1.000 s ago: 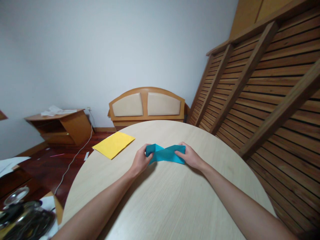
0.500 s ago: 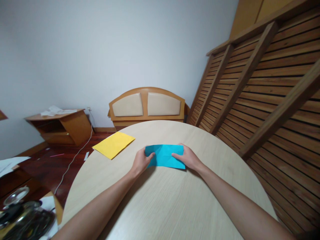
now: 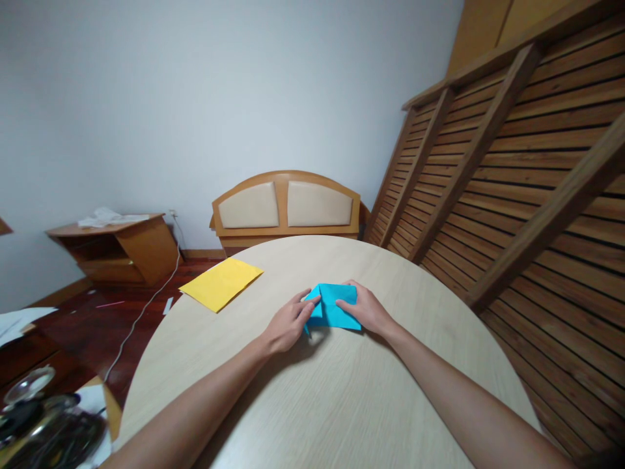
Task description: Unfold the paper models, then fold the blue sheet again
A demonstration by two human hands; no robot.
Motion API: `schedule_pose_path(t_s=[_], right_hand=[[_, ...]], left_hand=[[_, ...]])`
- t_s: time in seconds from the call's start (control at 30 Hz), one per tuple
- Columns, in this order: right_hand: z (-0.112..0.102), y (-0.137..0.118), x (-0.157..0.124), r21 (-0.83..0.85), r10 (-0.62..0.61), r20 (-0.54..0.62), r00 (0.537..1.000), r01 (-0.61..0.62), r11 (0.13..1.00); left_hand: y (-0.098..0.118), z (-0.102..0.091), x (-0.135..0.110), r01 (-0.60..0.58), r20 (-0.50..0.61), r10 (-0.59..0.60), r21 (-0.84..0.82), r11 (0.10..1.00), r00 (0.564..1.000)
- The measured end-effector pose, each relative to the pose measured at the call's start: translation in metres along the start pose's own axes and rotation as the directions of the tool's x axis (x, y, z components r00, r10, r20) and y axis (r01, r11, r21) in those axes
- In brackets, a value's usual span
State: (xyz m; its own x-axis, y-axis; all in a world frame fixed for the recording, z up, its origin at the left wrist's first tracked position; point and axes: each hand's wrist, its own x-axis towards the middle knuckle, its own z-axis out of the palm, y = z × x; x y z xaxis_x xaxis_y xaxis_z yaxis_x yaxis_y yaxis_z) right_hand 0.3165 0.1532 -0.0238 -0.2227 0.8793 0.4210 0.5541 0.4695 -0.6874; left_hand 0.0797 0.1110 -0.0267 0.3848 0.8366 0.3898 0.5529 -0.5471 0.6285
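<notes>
A sheet of blue paper, folded into a strip, is held up just above the round table. My right hand grips its right end, thumb on the near face and fingers behind. At the left end, my left hand presses on the paper with its fingers, and that end is bent over into a slanted flap. Part of the flap is hidden under the left fingers. Yellow paper lies flat at the table's left edge, apart from both hands.
Beyond the table stands a wooden headboard with two pale pads. A slatted wooden panel leans along the right side. At left are a low cabinet with papers on it and a white cable on the floor.
My left hand has moved slightly right and turned over the paper's left end. That end is now bent into a flap, so the blue strip looks shorter. The right hand stays in place.
</notes>
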Motion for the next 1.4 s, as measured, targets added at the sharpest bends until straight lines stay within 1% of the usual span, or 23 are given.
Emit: schedule_pose_path(t_s=[0.1, 0.17, 0.23, 0.3, 0.37, 0.43, 0.5, 0.63, 0.7, 0.77, 0.87, 0.9, 0.97, 1.07, 1.13, 1.2, 1.3, 1.33, 1.4], right_hand=[[-0.001, 0.000, 0.000, 0.008, -0.020, 0.006, 1.000, 0.020, 1.000], [-0.002, 0.000, 0.000, 0.013, -0.030, -0.002, 1.000, 0.030, 0.999], [-0.003, -0.002, 0.000, 0.013, -0.038, -0.018, 0.999, 0.038, 0.999], [-0.004, -0.004, 0.000, 0.013, -0.041, -0.031, 0.999, 0.041, 0.999], [-0.004, -0.005, 0.001, 0.011, -0.037, -0.054, 0.998, 0.038, 0.999], [-0.004, -0.005, 0.001, 0.001, -0.026, -0.087, 0.996, 0.026, 1.000], [-0.005, -0.004, 0.002, -0.018, -0.012, -0.120, 0.993, 0.010, 1.000], [-0.008, 0.003, 0.004, -0.042, 0.034, -0.146, 0.989, -0.041, 0.998], [-0.009, 0.007, 0.005, -0.041, 0.048, -0.144, 0.988, -0.055, 0.998], [-0.010, 0.010, 0.006, -0.039, 0.055, -0.139, 0.989, -0.061, 0.997], [-0.011, 0.012, 0.006, -0.046, 0.056, -0.141, 0.988, -0.063, 0.997], [-0.011, 0.012, 0.006, -0.052, 0.053, -0.145, 0.988, -0.061, 0.997], [-0.011, 0.012, 0.006, -0.060, 0.050, -0.147, 0.988, -0.059, 0.996], [-0.010, 0.012, 0.005, -0.062, 0.061, -0.127, 0.990, -0.069, 0.996], [-0.010, 0.012, 0.005, -0.063, 0.059, -0.117, 0.991, -0.067, 0.996], [-0.009, 0.013, 0.005, -0.070, 0.050, -0.120, 0.992, -0.059, 0.996], [-0.007, 0.014, 0.005, -0.090, 0.036, -0.116, 0.993, -0.047, 0.995], [-0.007, 0.014, 0.004, -0.099, 0.029, -0.111, 0.993, -0.040, 0.994], [-0.006, 0.015, 0.003, -0.116, 0.014, -0.092, 0.996, -0.024, 0.993]], left_hand=[[-0.002, 0.000, 0.005, 0.057, -0.020, -0.062, -0.199, 0.978, 0.998], [-0.004, -0.001, 0.008, 0.103, -0.019, -0.113, -0.294, 0.950, 0.993], [-0.004, -0.003, 0.010, 0.137, 0.001, -0.148, -0.371, 0.918, 0.989], [-0.001, -0.007, 0.010, 0.145, 0.011, -0.156, -0.432, 0.890, 0.988], [0.004, -0.011, 0.007, 0.142, 0.016, -0.151, -0.450, 0.882, 0.988], [0.007, -0.016, 0.005, 0.150, 0.020, -0.156, -0.428, 0.891, 0.988], [0.006, -0.017, 0.003, 0.163, 0.012, -0.173, -0.403, 0.900, 0.985], [-0.011, -0.012, 0.005, 0.204, -0.041, -0.234, -0.363, 0.909, 0.971], [-0.021, -0.007, 0.008, 0.236, -0.018, -0.259, -0.352, 0.906, 0.966], [-0.029, -0.003, 0.009, 0.222, -0.031, -0.244, -0.310, 0.924, 0.969], [-0.032, -0.002, 0.008, 0.202, -0.089, -0.224, -0.209, 0.957, 0.970], [-0.031, -0.003, 0.007, 0.181, -0.104, -0.199, -0.157, 0.971, 0.975], [-0.028, -0.005, 0.005, 0.102, -0.107, -0.105, -0.036, 0.994, 0.989], [-0.025, -0.005, 0.002, -0.043, -0.061, 0.053, 0.155, 0.987, 0.997], [-0.025, -0.003, 0.001, -0.091, -0.020, 0.100, 0.265, 0.960, 0.995], [-0.025, 0.000, -0.001, -0.133, 0.030, 0.131, 0.340, 0.931, 0.991], [-0.024, 0.004, -0.003, -0.243, 0.155, 0.200, 0.355, 0.903, 0.967], [-0.023, 0.005, -0.004, -0.265, 0.200, 0.205, 0.345, 0.901, 0.958], [-0.019, 0.006, -0.007, -0.271, 0.285, 0.179, 0.326, 0.906, 0.942]])
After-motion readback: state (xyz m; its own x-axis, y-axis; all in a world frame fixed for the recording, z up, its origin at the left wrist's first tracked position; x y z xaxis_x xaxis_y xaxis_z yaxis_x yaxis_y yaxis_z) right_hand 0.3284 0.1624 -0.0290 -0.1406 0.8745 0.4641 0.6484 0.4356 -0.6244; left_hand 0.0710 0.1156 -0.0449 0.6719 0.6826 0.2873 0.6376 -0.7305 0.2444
